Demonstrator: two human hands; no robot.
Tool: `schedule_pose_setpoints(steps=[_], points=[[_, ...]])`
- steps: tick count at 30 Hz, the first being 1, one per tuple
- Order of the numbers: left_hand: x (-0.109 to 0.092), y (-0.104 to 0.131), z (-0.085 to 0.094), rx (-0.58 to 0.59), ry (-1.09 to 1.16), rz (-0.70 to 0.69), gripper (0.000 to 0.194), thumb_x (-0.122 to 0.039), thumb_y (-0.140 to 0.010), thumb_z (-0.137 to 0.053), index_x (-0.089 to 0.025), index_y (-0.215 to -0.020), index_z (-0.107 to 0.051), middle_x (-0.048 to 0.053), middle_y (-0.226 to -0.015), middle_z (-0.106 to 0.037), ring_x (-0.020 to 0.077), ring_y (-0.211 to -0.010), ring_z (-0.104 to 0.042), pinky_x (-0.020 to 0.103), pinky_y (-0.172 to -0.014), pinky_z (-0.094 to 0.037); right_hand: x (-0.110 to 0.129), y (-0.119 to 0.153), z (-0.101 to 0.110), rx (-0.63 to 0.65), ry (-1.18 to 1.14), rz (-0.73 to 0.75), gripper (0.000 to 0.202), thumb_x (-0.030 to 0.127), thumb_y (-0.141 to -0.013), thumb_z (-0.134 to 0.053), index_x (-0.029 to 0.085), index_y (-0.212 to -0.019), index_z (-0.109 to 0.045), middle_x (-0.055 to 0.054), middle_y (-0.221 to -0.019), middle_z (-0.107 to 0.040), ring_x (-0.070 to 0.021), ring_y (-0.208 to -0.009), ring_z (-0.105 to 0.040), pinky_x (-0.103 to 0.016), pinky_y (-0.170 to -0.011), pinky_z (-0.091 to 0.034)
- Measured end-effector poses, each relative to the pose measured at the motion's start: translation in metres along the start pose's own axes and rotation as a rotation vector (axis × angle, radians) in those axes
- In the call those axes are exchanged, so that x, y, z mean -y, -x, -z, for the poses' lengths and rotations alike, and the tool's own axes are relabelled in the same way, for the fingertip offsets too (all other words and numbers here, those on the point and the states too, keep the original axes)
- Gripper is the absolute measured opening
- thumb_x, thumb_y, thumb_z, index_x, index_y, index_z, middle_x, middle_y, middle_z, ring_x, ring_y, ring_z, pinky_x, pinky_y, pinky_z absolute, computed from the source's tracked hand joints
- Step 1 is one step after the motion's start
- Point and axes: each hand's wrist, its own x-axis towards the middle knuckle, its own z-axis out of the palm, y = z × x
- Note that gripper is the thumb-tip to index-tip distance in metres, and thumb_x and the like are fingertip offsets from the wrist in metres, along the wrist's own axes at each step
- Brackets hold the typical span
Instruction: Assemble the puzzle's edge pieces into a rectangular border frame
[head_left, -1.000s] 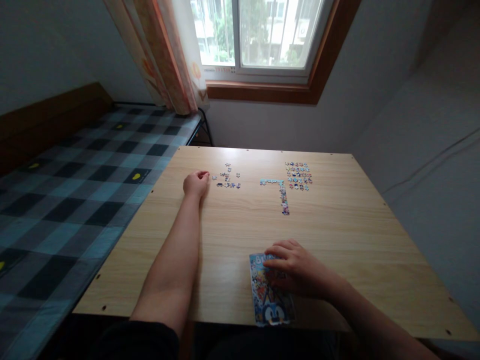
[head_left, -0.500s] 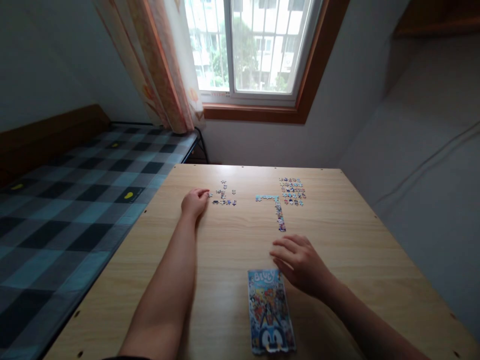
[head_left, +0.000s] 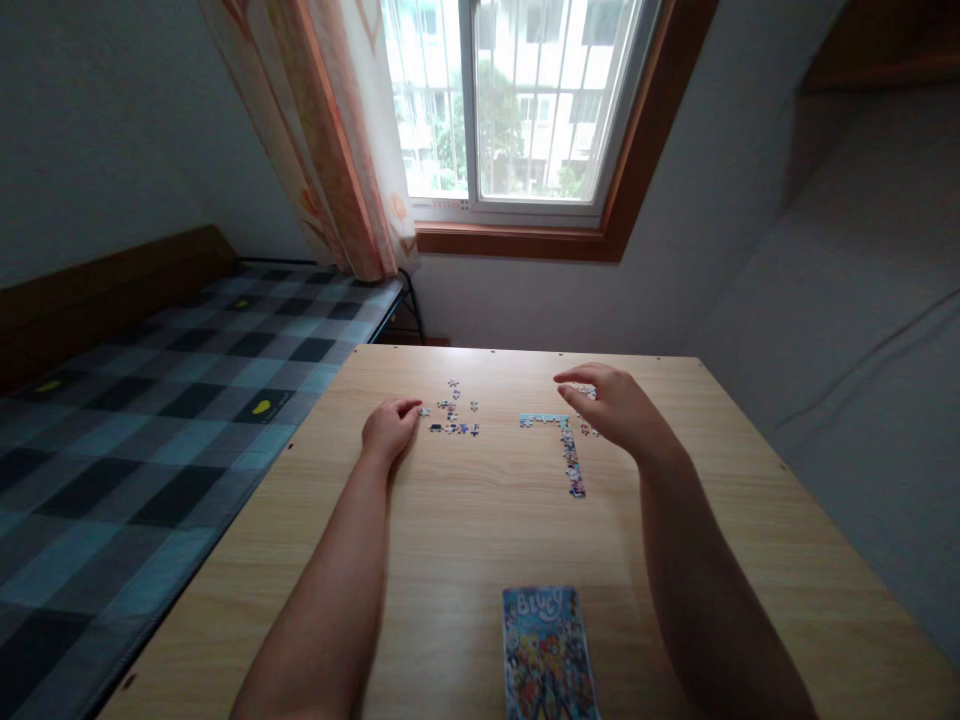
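My left hand [head_left: 390, 430] rests on the table left of a loose group of jigsaw pieces [head_left: 452, 428]. Its fingers are drawn together, with a small puzzle piece [head_left: 425, 411] at the tips. Over the right-hand group of pieces [head_left: 589, 430] hovers my right hand [head_left: 611, 400], thumb and fingers apart and nothing seen between them; it hides most of that group. Between the groups lies a joined puzzle strip [head_left: 571, 462] shaped like a corner, with a short top arm and a longer side running towards me.
A colourful picture box or card [head_left: 549, 650] marked "Bluey" lies at the near side of the wooden table [head_left: 457, 530]. To the left is a bed with a checked cover [head_left: 180, 420]. A window [head_left: 536, 110] and curtain [head_left: 322, 140] are beyond the table.
My right hand has moved away from me, from above the picture box to over the right-hand pieces. The left hand stays beside its piece. The view has tilted up slightly.
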Motion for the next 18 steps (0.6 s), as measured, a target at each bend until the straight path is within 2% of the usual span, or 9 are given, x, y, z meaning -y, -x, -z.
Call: schedule_pose_setpoints(steps=[9,14,18], points=[[0.014,-0.004,-0.005,0.043,0.017,-0.156,0.036,-0.037,-0.087,-0.056,-0.023,-0.115,-0.074,0.007,-0.121,-0.070,0.0247,-0.112,-0.062,0.037,-0.102,-0.047,-0.020,0.000,0.013,0.252,0.074,-0.030,0.027,0.033,-0.091,-0.059,0.022,-0.111,-0.075,-0.008,-0.113,-0.074,-0.0259,-0.107,-0.067,-0.044,-0.098,-0.051],[0.015,-0.004,-0.004,0.055,0.007,-0.194,0.035,-0.037,-0.088,-0.056,-0.023,-0.114,-0.074,0.007,-0.121,-0.070,0.0251,-0.114,-0.061,0.039,-0.104,-0.045,-0.015,-0.002,0.007,0.313,0.070,0.000,0.028,0.032,-0.092,-0.058,0.021,-0.113,-0.074,-0.009,-0.117,-0.073,-0.0258,-0.111,-0.065,-0.043,-0.101,-0.049],[0.013,-0.004,-0.007,0.048,-0.098,-0.219,0.031,-0.035,-0.089,-0.056,-0.024,-0.111,-0.076,0.007,-0.122,-0.068,0.0267,-0.114,-0.059,0.041,-0.106,-0.043,-0.013,-0.005,-0.001,0.414,0.063,-0.021,0.029,0.032,-0.092,-0.059,0.021,-0.114,-0.073,-0.009,-0.120,-0.072,-0.0263,-0.112,-0.065,-0.041,-0.099,-0.050]])
